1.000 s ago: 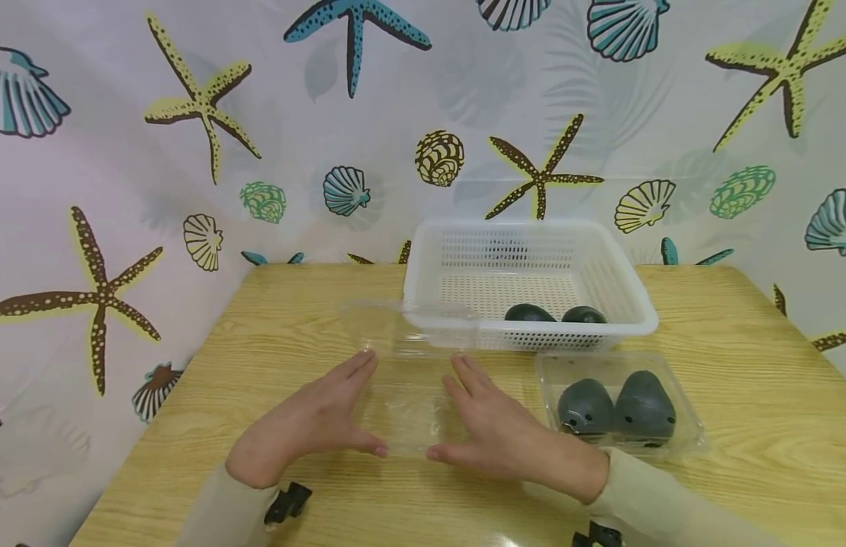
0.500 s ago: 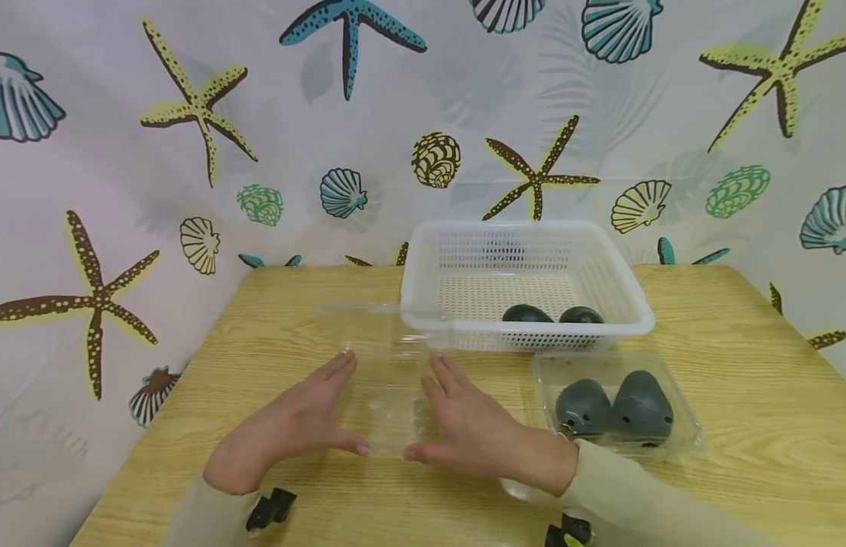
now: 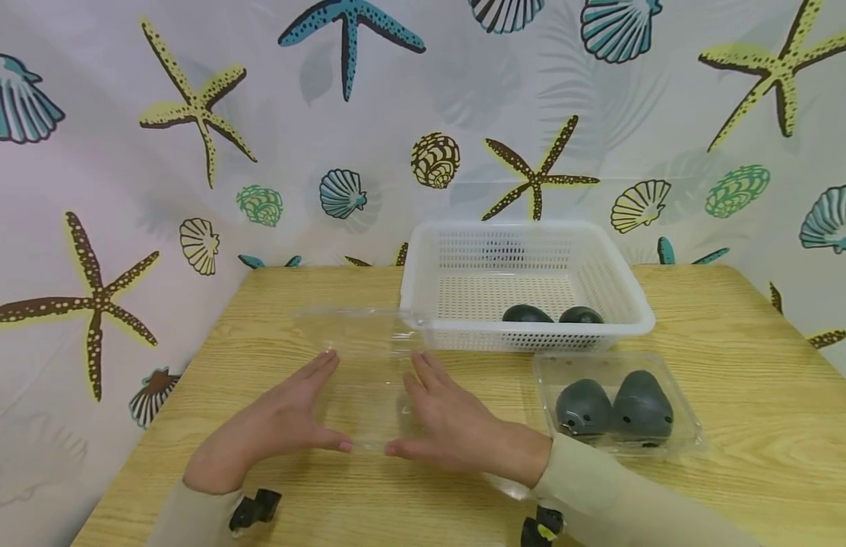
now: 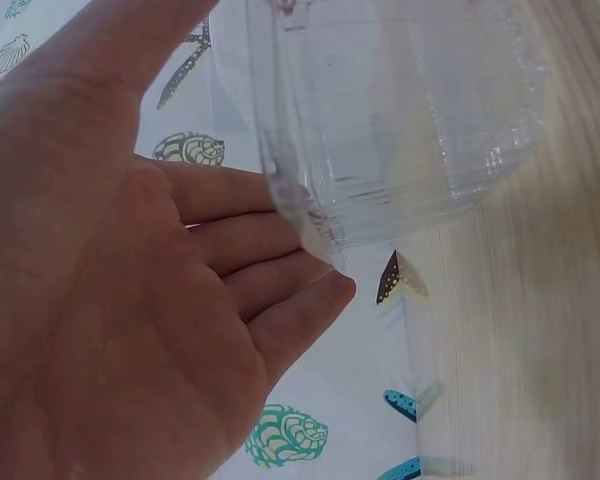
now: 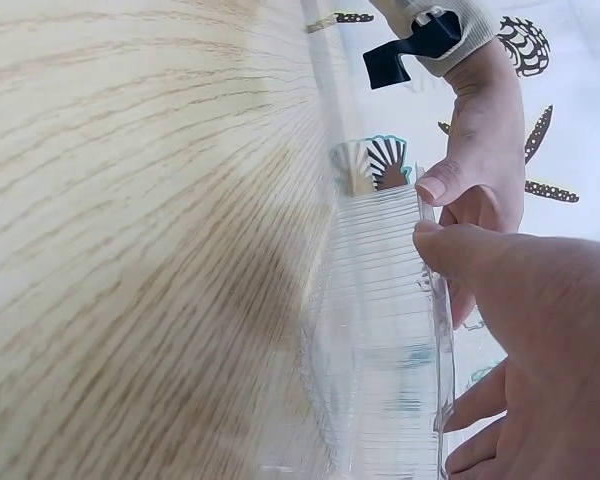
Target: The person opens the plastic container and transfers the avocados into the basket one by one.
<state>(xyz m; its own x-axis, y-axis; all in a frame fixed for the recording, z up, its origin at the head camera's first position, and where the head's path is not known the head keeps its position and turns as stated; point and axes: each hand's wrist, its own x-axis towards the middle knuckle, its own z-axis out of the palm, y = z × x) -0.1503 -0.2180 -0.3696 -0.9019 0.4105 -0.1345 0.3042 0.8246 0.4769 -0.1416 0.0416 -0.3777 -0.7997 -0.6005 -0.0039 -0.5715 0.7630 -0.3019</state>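
A clear plastic clamshell container [image 3: 365, 414] with its lid raised is between both hands, over the table's middle left. My left hand [image 3: 279, 425] holds its left rim, thumb near the front and fingers at the far side. On the opposite rim, my right hand [image 3: 457, 429] grips in the same way. The right wrist view shows the thumb and fingertips along the rim of the ribbed clear container [image 5: 380, 300]. In the left wrist view, the fingers [image 4: 290, 310] lie against the container's edge. Nothing is visible inside it. Whether its base touches the table cannot be told.
To the right, another clear clamshell container [image 3: 689, 425] holds two dark avocados [image 3: 643, 406]. A white slotted basket [image 3: 635, 315] stands behind, with two dark avocados [image 3: 527, 313] near its front wall. A clear plastic edge [image 3: 508, 486] shows below the right forearm. A shell-patterned cloth [image 3: 395, 91] hangs behind the wooden table.
Both hands have moved left with the clear container between them, a larger shift first and a smaller one since. The basket and the avocado container have stayed put.
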